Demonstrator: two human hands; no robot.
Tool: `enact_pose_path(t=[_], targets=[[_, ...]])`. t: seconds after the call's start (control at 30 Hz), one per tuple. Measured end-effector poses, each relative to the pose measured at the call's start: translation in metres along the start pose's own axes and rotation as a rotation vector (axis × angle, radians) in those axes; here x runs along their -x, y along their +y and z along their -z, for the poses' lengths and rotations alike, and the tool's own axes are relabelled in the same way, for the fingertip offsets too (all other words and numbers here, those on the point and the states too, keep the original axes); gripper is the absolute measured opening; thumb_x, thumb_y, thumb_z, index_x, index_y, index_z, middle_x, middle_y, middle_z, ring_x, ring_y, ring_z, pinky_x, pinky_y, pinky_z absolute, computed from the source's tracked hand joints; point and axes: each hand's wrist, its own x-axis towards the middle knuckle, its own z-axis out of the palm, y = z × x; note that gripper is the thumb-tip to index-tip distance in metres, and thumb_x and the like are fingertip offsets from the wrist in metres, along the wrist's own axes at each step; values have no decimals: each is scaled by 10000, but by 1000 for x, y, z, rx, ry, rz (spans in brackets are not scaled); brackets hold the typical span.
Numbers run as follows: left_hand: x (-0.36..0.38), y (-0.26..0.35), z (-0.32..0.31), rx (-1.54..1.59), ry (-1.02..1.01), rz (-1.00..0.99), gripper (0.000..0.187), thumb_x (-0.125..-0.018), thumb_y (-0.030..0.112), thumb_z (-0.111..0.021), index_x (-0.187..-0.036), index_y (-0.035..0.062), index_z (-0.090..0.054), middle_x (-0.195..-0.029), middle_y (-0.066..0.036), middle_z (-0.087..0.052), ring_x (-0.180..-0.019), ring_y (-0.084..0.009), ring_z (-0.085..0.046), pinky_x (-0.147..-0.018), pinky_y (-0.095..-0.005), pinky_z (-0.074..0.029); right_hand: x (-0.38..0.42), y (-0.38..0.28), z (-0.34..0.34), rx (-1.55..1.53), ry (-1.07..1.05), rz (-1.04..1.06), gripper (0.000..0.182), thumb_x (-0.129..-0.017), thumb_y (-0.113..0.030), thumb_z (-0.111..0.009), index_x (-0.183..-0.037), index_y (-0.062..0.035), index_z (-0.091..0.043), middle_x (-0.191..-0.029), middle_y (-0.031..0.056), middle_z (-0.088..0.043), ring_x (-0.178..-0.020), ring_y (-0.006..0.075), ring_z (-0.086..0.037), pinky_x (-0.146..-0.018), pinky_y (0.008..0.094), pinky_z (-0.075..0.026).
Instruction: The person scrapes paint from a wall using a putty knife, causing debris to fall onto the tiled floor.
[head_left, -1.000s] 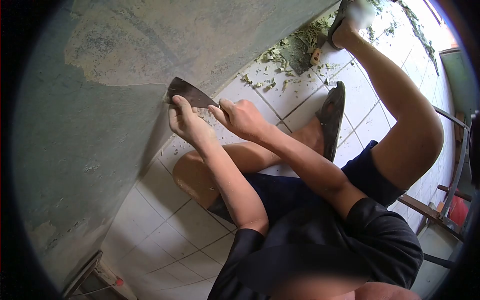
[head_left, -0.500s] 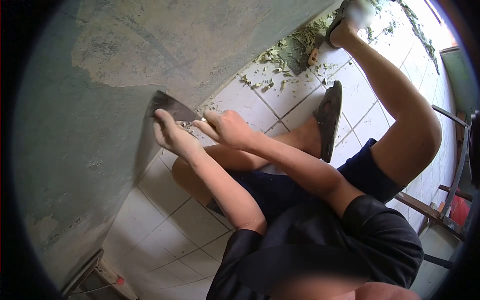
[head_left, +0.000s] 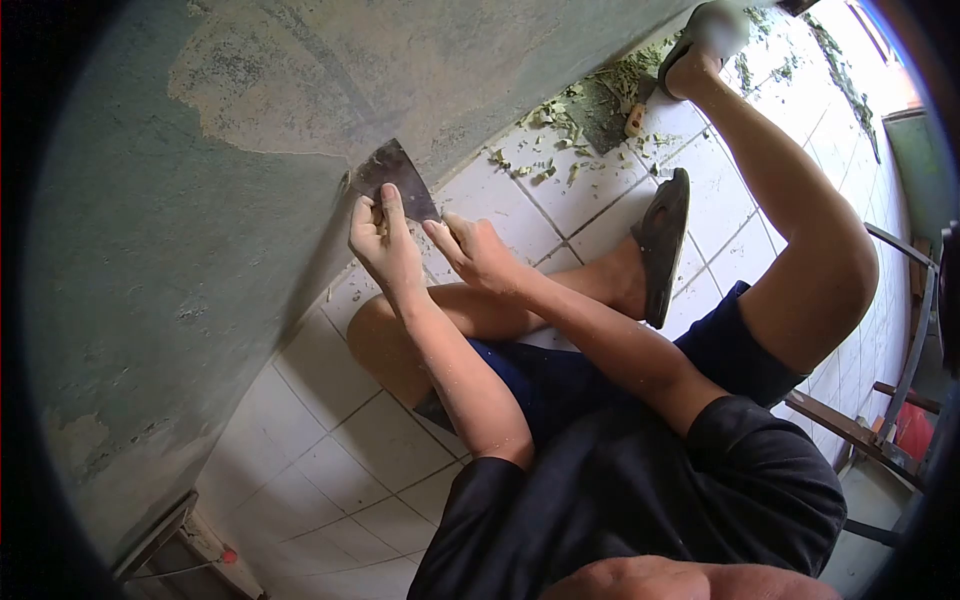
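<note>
Head view: relative to the preceding frame, the broad dark blade [head_left: 405, 171] shows more of its flat face; its angle to the wall [head_left: 150, 270] appears altered, though contact cannot be confirmed. Left hand [head_left: 393, 262] pinches the blade's wide part, thumb on its face, beside the wall. Right hand [head_left: 488, 260] grips its narrow end, farther from the wall. Wall surface: green-grey, with a worn pale patch [head_left: 260, 90]. White tiled floor [head_left: 340, 465] meets the wall; leafy scraps [head_left: 572, 132] and an orange handle [head_left: 635, 121] lie near it. Metal frame [head_left: 912, 350] stands well apart from the wall.
</note>
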Motion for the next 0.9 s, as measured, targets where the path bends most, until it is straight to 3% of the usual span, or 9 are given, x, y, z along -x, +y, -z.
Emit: enact_pose_path(t=[0.1,0.17,0.23,0.3,0.5,0.53,0.67,0.83,0.9], targets=[[-1,9,-3,14,90,-96,334,-1035,205,-634,-751,94,-498,-671,93,-433,-611,-10,-364,-537,-216,-262,-5,-13,-3,-16,24,65,432,-1044,-328,-577,-827,46,-559,-647,295,-533,-524,391,-481,-547,468,-418],[-3,25,-8,133,241,-115,332,-1039,206,-624,-793,23,-498,-723,43,-478,-653,-31,-390,-547,-239,-282,-9,-30,1,-15,48,126,431,-1041,-331,-581,-828,43,-558,-652,297,-536,-532,410,-478,-552,471,-422],[-2,41,-5,180,318,-36,315,-1035,262,-634,-858,20,-538,-762,31,-494,-708,-62,-441,-604,-237,-353,-12,-54,11,-32,-35,154,425,-1036,-337,-588,-831,35,-559,-655,291,-539,-550,432,-464,-550,467,-423],[-4,58,-15,264,375,-86,283,-1034,258,-632,-823,85,-557,-685,97,-412,-557,-8,-324,-472,-220,-207,-12,-59,17,10,-54,146,420,-1035,-337,-590,-825,25,-552,-656,281,-537,-553,415,-484,-551,455,-422],[-1,10,-4,106,77,-92,339,-1034,226,-642,-751,73,-536,-725,100,-457,-683,-13,-386,-598,-208,-294,-5,-3,15,-110,-53,168,416,-1083,-339,-461,-864,11,-504,-579,163,-510,-524,266,-511,-555,404,-424],[2,7,-4,88,68,-60,358,-1034,214,-643,-727,79,-520,-720,103,-454,-680,-14,-387,-594,-211,-295,-1,-4,18,-159,-153,9,397,-1081,-341,-444,-915,7,-539,-708,237,-585,-680,443,-574,-653,479,-455],[1,7,-6,-28,87,-96,409,-1031,205,-645,-691,90,-449,-681,99,-404,-650,-11,-348,-563,-225,-250,6,-2,2,-246,-175,-23,397,-1090,-340,-421,-924,2,-536,-724,224,-592,-671,416,-575,-656,474,-455],[2,14,-9,-78,128,-93,484,-1032,215,-641,-658,96,-357,-642,107,-296,-605,-23,-258,-534,-258,-179,12,-2,-10,-229,-139,-17,361,-1102,-306,-392,-970,4,-522,-762,253,-591,-717,477,-567,-668,502,-447],[3,14,-8,-95,132,-88,478,-1029,224,-640,-664,65,-377,-637,81,-333,-609,-38,-296,-536,-264,-218,12,1,-15,-222,-101,24,349,-1101,-299,-394,-980,5,-517,-765,264,-586,-730,494,-561,-669,513,-441]])
